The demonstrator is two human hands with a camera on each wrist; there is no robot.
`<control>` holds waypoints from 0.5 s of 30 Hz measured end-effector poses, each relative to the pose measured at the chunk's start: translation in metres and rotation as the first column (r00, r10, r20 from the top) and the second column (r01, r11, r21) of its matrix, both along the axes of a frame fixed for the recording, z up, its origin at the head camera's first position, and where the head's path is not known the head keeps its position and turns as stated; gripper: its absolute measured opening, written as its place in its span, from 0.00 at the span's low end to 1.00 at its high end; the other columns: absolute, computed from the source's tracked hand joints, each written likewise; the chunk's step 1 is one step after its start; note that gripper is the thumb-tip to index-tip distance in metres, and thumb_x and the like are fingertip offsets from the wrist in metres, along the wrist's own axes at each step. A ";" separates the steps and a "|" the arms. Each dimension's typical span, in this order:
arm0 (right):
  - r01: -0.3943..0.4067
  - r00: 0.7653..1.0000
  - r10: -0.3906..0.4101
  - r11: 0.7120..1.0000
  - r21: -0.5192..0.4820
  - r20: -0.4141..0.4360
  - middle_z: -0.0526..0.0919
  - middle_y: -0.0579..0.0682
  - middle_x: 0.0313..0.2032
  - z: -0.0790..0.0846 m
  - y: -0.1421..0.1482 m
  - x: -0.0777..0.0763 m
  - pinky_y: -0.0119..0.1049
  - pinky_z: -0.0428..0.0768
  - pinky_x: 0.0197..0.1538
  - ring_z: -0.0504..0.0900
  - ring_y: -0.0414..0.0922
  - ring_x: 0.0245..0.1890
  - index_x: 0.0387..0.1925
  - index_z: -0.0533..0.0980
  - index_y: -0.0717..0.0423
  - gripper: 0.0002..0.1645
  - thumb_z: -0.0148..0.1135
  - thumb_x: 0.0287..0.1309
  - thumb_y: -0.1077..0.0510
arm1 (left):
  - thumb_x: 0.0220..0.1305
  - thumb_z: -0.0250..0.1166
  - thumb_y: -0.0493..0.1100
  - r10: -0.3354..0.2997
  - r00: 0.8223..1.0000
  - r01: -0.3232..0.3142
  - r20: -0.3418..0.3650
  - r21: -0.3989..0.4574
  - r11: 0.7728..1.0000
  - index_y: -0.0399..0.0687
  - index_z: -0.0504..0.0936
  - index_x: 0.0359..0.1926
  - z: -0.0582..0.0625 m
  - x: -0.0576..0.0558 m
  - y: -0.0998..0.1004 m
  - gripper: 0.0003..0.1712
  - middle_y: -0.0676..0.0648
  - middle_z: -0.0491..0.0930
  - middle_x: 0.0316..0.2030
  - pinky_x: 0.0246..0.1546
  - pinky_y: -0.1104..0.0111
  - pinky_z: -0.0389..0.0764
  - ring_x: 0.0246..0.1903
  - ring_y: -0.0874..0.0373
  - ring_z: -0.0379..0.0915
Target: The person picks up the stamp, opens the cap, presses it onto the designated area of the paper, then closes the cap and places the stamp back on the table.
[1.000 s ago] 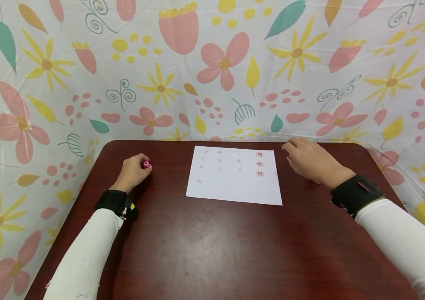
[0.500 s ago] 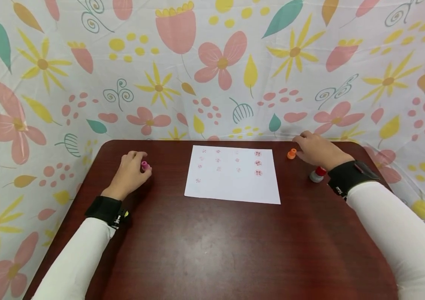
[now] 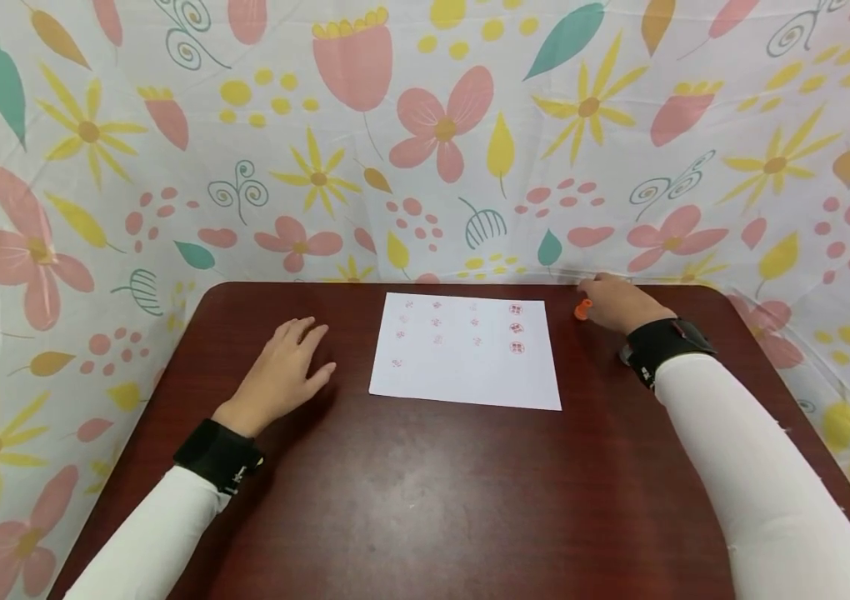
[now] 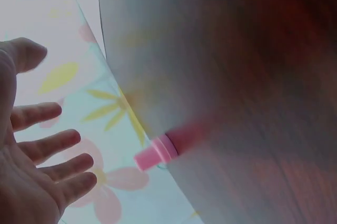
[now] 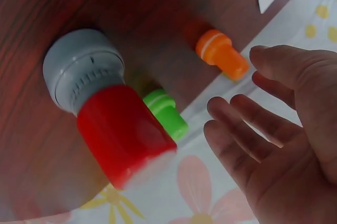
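Note:
My left hand point(image 3: 278, 375) hovers over the left of the table, fingers spread and holding nothing. The left wrist view shows a small pink stamp point(image 4: 157, 153) standing on the table apart from the fingers; the hand hides it in the head view. My right hand point(image 3: 616, 303) is at the back right, beside a small orange stamp point(image 3: 582, 310). In the right wrist view its loosely bent fingers hold nothing, the thumb close to the orange stamp. A larger stamp with a red handle point(image 5: 124, 134) and grey base stands nearby, with a green stamp point(image 5: 167, 114) behind it.
A white sheet of paper point(image 3: 462, 375) with rows of small red prints lies between the hands. The dark wooden table point(image 3: 410, 508) backs onto a flower-patterned cloth point(image 3: 365, 167).
My left hand has let go of the pink stamp, opened and shifted right. The right hand has let go of the orange stamp; its forearm has swung left, covering the red-handled stamp.

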State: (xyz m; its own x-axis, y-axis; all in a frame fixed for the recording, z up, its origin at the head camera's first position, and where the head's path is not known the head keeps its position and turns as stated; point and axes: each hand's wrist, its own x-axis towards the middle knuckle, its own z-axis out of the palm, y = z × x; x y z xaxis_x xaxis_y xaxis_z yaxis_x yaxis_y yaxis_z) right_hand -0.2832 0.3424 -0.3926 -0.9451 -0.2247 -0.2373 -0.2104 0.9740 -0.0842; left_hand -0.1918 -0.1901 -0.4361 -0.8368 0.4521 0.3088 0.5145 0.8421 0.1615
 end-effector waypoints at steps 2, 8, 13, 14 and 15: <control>-0.012 1.000 0.012 1.000 -0.004 -0.010 0.72 0.75 0.62 -0.003 -0.001 -0.001 0.64 0.75 0.65 0.73 0.68 0.61 0.65 0.71 0.71 0.27 0.59 0.68 0.64 | 0.69 0.68 0.55 -0.017 1.000 0.016 -0.005 -0.051 0.999 0.34 0.73 0.69 -0.001 0.004 0.004 0.38 0.27 0.69 0.69 0.69 0.38 0.70 0.69 0.28 0.64; -0.059 0.998 0.058 0.998 -0.020 -0.039 0.77 0.72 0.57 -0.013 -0.003 -0.003 0.62 0.77 0.62 0.76 0.66 0.58 0.62 0.74 0.70 0.23 0.58 0.69 0.65 | 0.70 0.64 0.62 -0.054 0.996 0.062 0.064 -0.116 0.991 0.39 0.70 0.73 -0.005 0.014 0.015 0.42 0.30 0.63 0.74 0.73 0.36 0.63 0.74 0.28 0.57; -0.071 0.995 0.069 0.997 -0.022 -0.066 0.82 0.67 0.49 -0.021 -0.002 -0.004 0.57 0.81 0.54 0.79 0.60 0.49 0.57 0.78 0.68 0.18 0.57 0.68 0.68 | 0.70 0.64 0.62 -0.066 0.994 0.075 0.087 -0.106 0.992 0.41 0.69 0.74 -0.009 0.019 0.020 0.42 0.30 0.64 0.74 0.73 0.37 0.63 0.73 0.28 0.58; -0.076 0.995 0.074 0.997 -0.021 -0.067 0.82 0.67 0.47 -0.022 -0.002 -0.004 0.56 0.81 0.52 0.79 0.59 0.47 0.56 0.78 0.68 0.17 0.56 0.69 0.68 | 0.70 0.64 0.62 -0.066 0.994 0.075 0.087 -0.106 0.992 0.41 0.69 0.74 -0.010 0.020 0.020 0.42 0.30 0.64 0.74 0.73 0.36 0.63 0.73 0.28 0.58; -0.077 0.995 0.076 0.997 -0.018 -0.067 0.82 0.66 0.46 -0.024 -0.002 -0.004 0.55 0.81 0.51 0.79 0.58 0.45 0.55 0.79 0.68 0.16 0.55 0.69 0.69 | 0.70 0.64 0.62 -0.065 0.994 0.074 0.087 -0.106 0.992 0.41 0.70 0.74 -0.011 0.020 0.020 0.42 0.30 0.64 0.73 0.73 0.37 0.64 0.73 0.28 0.59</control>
